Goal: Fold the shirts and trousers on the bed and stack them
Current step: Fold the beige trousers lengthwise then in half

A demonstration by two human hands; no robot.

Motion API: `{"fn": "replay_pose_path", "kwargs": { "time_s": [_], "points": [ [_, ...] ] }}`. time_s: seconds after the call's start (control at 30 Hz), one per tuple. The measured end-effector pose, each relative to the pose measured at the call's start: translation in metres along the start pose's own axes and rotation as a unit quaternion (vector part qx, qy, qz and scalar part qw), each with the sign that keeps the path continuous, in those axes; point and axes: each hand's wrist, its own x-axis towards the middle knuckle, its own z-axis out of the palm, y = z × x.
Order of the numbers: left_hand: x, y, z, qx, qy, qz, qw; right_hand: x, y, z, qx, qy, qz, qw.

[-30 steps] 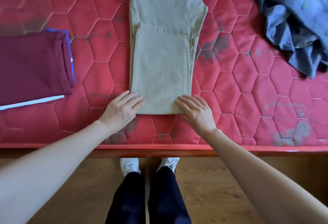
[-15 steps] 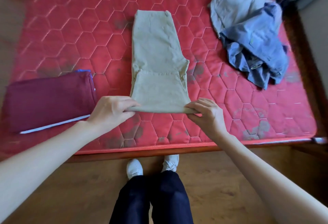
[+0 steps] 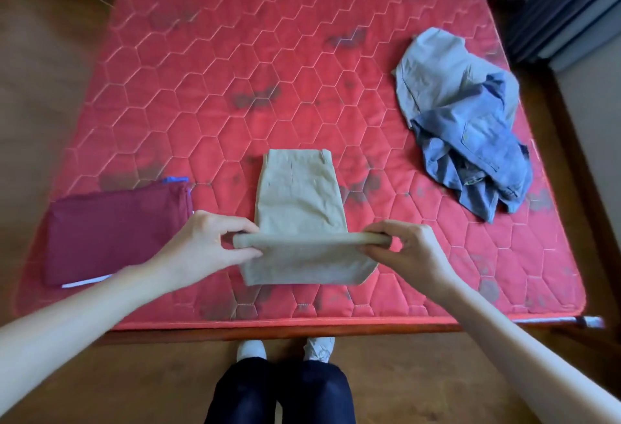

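Note:
Beige trousers (image 3: 299,195) lie lengthwise in the middle of the red mattress (image 3: 268,54), waistband at the far end. Their near folded end is lifted off the bed and doubled over. My left hand (image 3: 205,244) pinches the left corner of that raised fold. My right hand (image 3: 403,249) pinches its right corner. A folded maroon garment (image 3: 114,232) with a blue and white edge lies flat at the left. At the right sits a crumpled heap: a blue denim shirt (image 3: 477,158) on top of a pale grey garment (image 3: 433,70).
The wooden bed frame (image 3: 268,333) runs along the near edge, with my feet and dark trouser legs just below it on the wooden floor. A dark curtain (image 3: 571,3) hangs at the far right. The far half of the mattress holds no clothes.
Both hands went from lying flat at the trousers' near edge to pinching it, then lifted the folded end up and forward. The view pulled back, showing more of the bed.

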Motion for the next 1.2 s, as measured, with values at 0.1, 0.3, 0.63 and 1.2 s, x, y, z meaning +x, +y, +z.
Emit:
{"fn": "replay_pose_path", "kwargs": {
  "time_s": [0.1,0.3,0.63,1.2],
  "points": [
    [0.056,-0.022,0.005,-0.054,0.035,-0.050,0.997,0.070,0.031,0.010,0.028,0.005,0.043,0.999],
    [0.188,-0.108,0.031,-0.150,0.115,-0.148,0.971,0.221,0.111,0.052,0.107,0.008,0.126,0.986],
    [0.297,-0.224,0.120,-0.111,0.272,-0.297,0.909,0.333,0.214,0.154,0.039,0.128,0.227,0.965],
    [0.143,-0.179,0.180,-0.094,0.170,-0.366,0.910,0.164,0.198,0.181,-0.027,0.054,0.289,0.955]
  ]
}}
